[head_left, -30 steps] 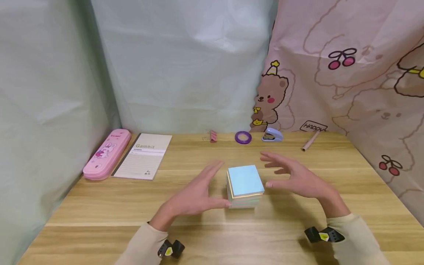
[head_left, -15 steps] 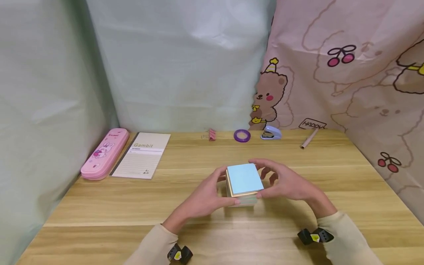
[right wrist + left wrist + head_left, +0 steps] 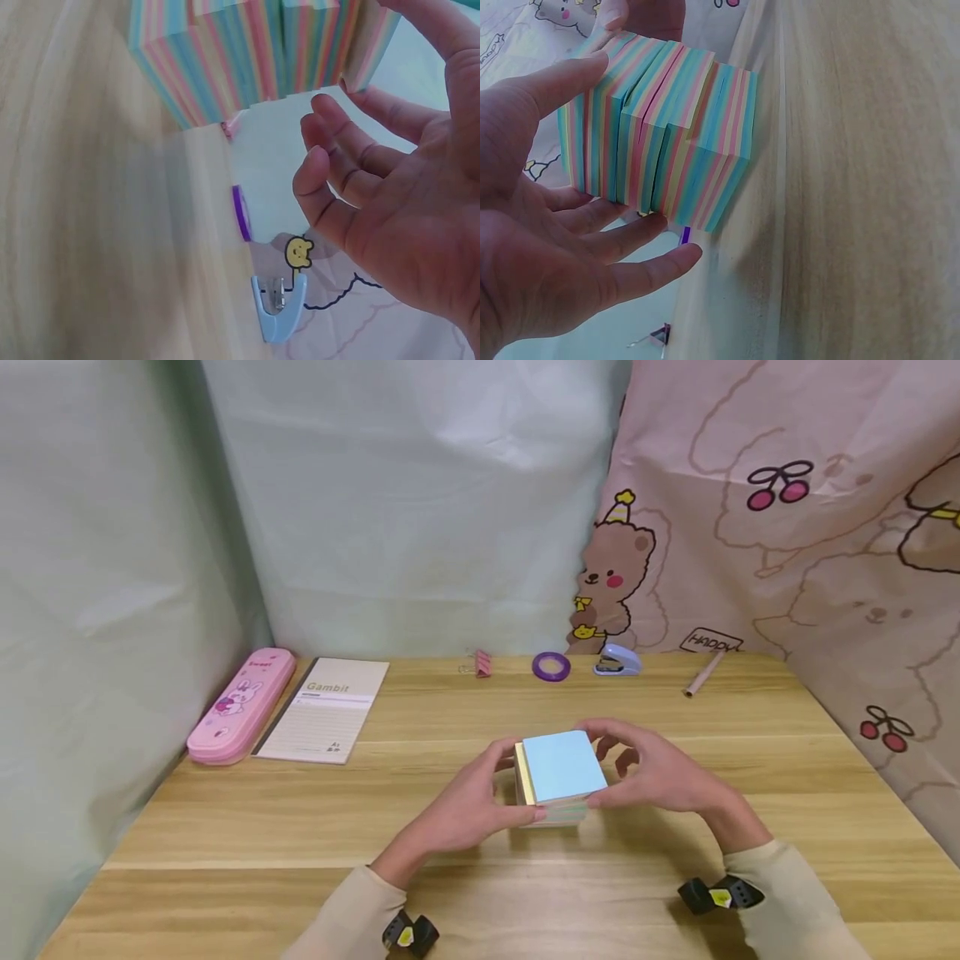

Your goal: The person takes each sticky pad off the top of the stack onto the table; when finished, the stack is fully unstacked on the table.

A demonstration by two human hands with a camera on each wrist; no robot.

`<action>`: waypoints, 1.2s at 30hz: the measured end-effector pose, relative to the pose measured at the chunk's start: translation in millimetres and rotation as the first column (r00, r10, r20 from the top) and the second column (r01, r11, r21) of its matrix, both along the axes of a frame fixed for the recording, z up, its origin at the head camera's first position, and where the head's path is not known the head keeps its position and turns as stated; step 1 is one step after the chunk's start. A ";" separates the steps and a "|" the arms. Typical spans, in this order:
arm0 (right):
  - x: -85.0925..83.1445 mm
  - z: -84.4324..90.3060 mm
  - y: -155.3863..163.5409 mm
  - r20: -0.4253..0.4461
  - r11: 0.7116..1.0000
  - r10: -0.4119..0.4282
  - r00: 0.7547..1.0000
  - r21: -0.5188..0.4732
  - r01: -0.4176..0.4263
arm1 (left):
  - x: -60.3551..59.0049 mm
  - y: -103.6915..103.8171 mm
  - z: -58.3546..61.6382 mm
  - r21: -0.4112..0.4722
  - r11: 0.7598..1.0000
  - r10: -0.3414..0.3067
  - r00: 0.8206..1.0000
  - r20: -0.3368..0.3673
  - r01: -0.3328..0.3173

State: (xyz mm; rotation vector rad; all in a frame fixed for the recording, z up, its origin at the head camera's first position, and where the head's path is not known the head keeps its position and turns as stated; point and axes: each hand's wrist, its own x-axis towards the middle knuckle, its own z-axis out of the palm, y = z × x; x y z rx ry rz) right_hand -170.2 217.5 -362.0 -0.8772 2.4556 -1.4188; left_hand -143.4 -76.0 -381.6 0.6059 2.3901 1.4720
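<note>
Both hands have closed in on the block of sticky notes since the earliest frame, and its top blue-faced pad [image 3: 565,766] has shifted slightly to the right, exposing a yellow strip along the left edge beneath it. Right hand [image 3: 660,772]: thumb at the near side and index finger at the far side, pinching the top pad; remaining fingers bent and clear of the paper. Left hand [image 3: 465,806]: thumb against the near side, fingers along the far side, gripping the block by its left part; the little finger extends away from the others. Location of the block of sticky notes [image 3: 675,127]: near the middle of the tabletop [image 3: 262,827], between the two hands. Its sides show blue, pink and yellow striped layers, unevenly aligned, with visible steps.

Along the far edge, left to right: pink binder clip [image 3: 483,664], purple tape roll [image 3: 551,677], light blue stapler [image 3: 619,662] and pinkish pen [image 3: 705,673], the pen lying at a slant. At far left, a pink pencil case [image 3: 242,706] lies beside a Gambit notebook [image 3: 326,718]. Bear-printed cloth [image 3: 720,527] hangs behind, at right.
</note>
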 end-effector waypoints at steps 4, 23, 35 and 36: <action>-4.0 6.4 5.1 -0.040 0.999 -0.037 0.999 -0.028 0.036 | -0.6 -1.3 1.9 -0.013 1.000 -0.002 1.000 -0.016 0.002; -103.8 15.3 -21.2 0.091 0.983 -0.139 0.986 0.133 0.127 | -0.2 0.1 4.0 -0.060 0.998 -0.019 0.999 -0.038 0.017; -136.8 -0.7 -63.5 0.151 0.972 -0.082 0.985 0.232 0.045 | 3.8 -1.3 3.3 -0.097 0.995 -0.019 0.999 -0.028 0.016; -138.2 -2.1 -67.0 0.150 0.970 -0.075 0.986 0.241 0.037 | 4.6 -1.7 3.5 -0.103 0.995 -0.018 0.999 -0.026 0.015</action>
